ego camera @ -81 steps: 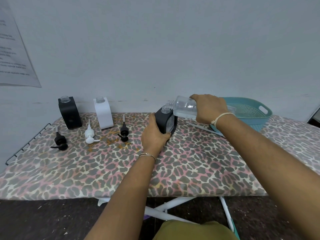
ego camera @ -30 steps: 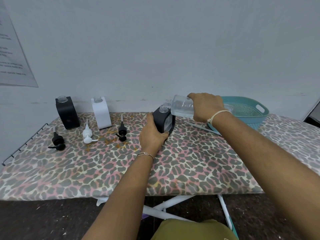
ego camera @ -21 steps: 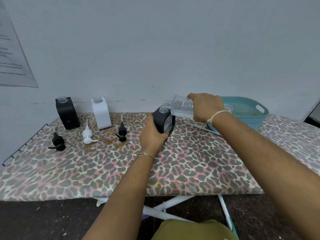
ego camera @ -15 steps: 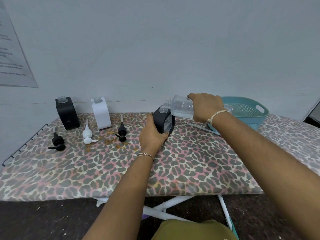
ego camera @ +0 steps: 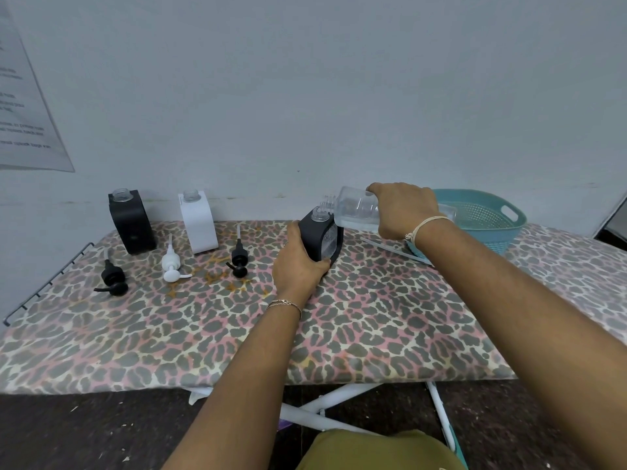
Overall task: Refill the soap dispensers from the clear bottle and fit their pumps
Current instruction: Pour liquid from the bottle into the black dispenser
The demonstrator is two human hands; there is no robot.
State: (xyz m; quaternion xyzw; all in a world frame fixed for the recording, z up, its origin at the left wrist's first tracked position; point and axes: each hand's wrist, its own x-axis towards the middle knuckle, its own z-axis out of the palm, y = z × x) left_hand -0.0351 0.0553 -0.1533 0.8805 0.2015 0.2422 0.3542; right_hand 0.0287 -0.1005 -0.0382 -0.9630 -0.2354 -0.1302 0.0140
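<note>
My left hand [ego camera: 298, 262] grips a black soap dispenser [ego camera: 322, 237] standing upright near the middle of the board, its clear neck uncapped. My right hand [ego camera: 403, 208] holds the clear bottle [ego camera: 356, 210] tipped nearly sideways, its threaded mouth just above and beside the dispenser's neck. A little clear liquid lies along the bottle's lower side. At the back left stand a second black dispenser [ego camera: 130, 222] and a white dispenser [ego camera: 198, 222], both without pumps. In front of them lie a black pump [ego camera: 112, 281], a white pump [ego camera: 171, 264] and another black pump [ego camera: 238, 257].
All of this sits on a leopard-print ironing board [ego camera: 373, 327] against a pale wall. A teal perforated basket [ego camera: 481, 218] stands at the back right. A thin clear tube [ego camera: 390, 249] lies just left of the basket. A wire rack edges the board's left end [ego camera: 44, 283].
Almost nothing has moved over the last second. Since 2.7 s ago the view shifted slightly; both hands keep the same hold and the bottle stays tipped over the dispenser's neck.
</note>
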